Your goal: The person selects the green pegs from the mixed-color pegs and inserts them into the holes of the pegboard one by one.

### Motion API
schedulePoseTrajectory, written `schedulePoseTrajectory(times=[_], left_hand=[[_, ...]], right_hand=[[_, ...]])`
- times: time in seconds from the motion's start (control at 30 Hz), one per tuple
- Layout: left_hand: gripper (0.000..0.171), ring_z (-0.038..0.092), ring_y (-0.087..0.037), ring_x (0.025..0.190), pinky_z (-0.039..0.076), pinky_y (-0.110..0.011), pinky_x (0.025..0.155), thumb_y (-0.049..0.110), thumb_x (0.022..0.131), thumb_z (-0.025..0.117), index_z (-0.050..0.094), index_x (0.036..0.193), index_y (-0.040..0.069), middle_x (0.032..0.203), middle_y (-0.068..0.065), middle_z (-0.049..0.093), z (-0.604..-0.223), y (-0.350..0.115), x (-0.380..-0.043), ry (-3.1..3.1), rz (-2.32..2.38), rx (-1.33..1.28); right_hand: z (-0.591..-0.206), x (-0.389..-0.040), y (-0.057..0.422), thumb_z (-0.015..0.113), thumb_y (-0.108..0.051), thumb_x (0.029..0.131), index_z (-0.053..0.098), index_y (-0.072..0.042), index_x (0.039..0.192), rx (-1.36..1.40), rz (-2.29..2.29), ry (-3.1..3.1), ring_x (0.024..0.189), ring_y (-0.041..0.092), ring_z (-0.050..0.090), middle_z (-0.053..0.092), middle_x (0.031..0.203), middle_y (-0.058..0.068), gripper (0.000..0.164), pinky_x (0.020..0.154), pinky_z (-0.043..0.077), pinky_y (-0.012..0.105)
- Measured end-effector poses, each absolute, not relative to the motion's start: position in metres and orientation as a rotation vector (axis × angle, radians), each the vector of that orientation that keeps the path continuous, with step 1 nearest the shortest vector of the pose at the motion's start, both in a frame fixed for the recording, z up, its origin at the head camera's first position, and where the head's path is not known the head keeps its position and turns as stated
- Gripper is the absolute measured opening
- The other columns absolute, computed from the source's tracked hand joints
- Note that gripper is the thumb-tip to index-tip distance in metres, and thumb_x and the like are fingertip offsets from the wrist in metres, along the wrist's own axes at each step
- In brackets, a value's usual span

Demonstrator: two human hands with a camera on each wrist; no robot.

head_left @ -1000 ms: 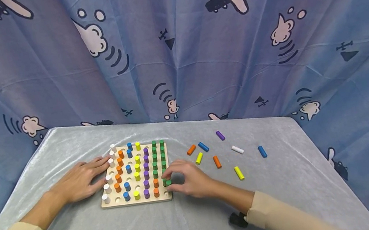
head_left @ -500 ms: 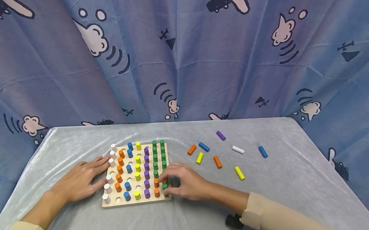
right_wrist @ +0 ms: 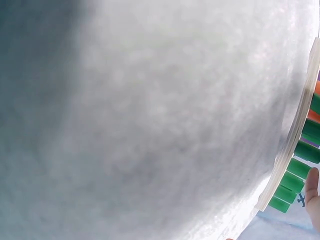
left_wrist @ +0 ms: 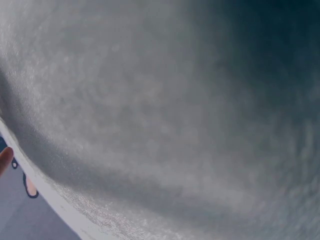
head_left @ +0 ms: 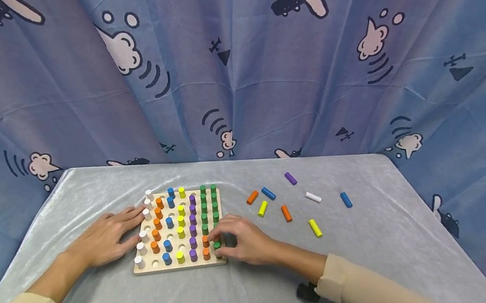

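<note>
A wooden pegboard (head_left: 180, 265) stands upright with rows of coloured pegs in its holes. My right hand (head_left: 249, 238) is at its front right corner, thumb and index finger pinching a green peg (head_left: 217, 247) there. More green pegs (head_left: 214, 198) line the board's right side; some near the hand are partly hidden by it. My left hand (head_left: 105, 238) rests with spread, straight fingers at the board's left edge, beside the white pegs (head_left: 144, 236). In the right wrist view a fingertip (right_wrist: 311, 182) shows next to the green pegs (right_wrist: 294, 181).
Loose pegs lie on the grey cloth to the right: orange (head_left: 286, 213), blue (head_left: 346, 199), yellow (head_left: 315, 228), white (head_left: 313, 197) and purple (head_left: 291, 178) ones. Behind the table (head_left: 267, 293) hangs a blue curtain (head_left: 250, 67) with printed planes.
My right hand has moved slightly left and toward me, bringing the green peg from a tilt over the corner to upright at the corner hole. The left hand has stayed still.
</note>
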State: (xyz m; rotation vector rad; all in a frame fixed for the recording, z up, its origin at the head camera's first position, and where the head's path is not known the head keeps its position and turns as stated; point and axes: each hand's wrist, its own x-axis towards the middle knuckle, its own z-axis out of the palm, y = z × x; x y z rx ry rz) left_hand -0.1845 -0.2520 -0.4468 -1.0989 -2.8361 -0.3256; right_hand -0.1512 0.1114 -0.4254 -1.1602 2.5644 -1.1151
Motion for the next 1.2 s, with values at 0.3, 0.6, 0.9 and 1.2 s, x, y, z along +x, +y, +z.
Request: schedulePoseTrajectory(times=[0.3,0.6,0.9,1.2], left_hand=[[0.054,0.048,-0.038,0.134,0.044,-0.058,0.096,0.031,0.098,0.059,0.054,0.142,0.0,0.153,-0.012,0.044,-0.447,-0.252,-0.185,-2.815,-0.325,-1.11],[0.054,0.048,-0.039,0.134,0.044,-0.057,0.096,0.031,0.098,0.059,0.053,0.142,0.0,0.153,-0.013,0.044,-0.448,-0.253,-0.186,-2.819,-0.325,-1.115],[0.054,0.049,-0.039,0.133,0.044,-0.058,0.095,0.031,0.097,0.059,0.054,0.141,0.0,0.152,-0.014,0.045,-0.449,-0.254,-0.189,-2.807,-0.313,-1.123],[0.054,0.055,-0.041,0.125,0.045,-0.06,0.093,0.035,0.097,0.061,0.057,0.138,0.001,0.146,-0.017,0.051,-0.436,-0.256,-0.19,-2.835,-0.304,-1.094]], right_hand=[[-0.426,-0.151,0.113,0.083,-0.012,0.082,0.073,-0.01,0.108,-1.19,-1.091,2.576,0.104,0.005,0.058,0.07,0.104,-0.007,0.029,0.096,0.046,0.027],[-0.425,-0.15,0.115,0.084,-0.013,0.081,0.073,-0.011,0.109,-1.202,-1.077,2.582,0.103,0.007,0.057,0.07,0.105,-0.006,0.03,0.093,0.047,0.029],[-0.418,-0.153,0.123,0.084,-0.016,0.082,0.072,-0.01,0.111,-1.219,-1.088,2.59,0.104,0.013,0.06,0.07,0.106,0.0,0.032,0.094,0.049,0.031],[-0.383,-0.184,0.178,0.076,-0.028,0.089,0.066,-0.01,0.124,-1.032,-0.867,2.895,0.114,0.02,0.061,0.067,0.122,0.003,0.04,0.096,0.049,0.045]])
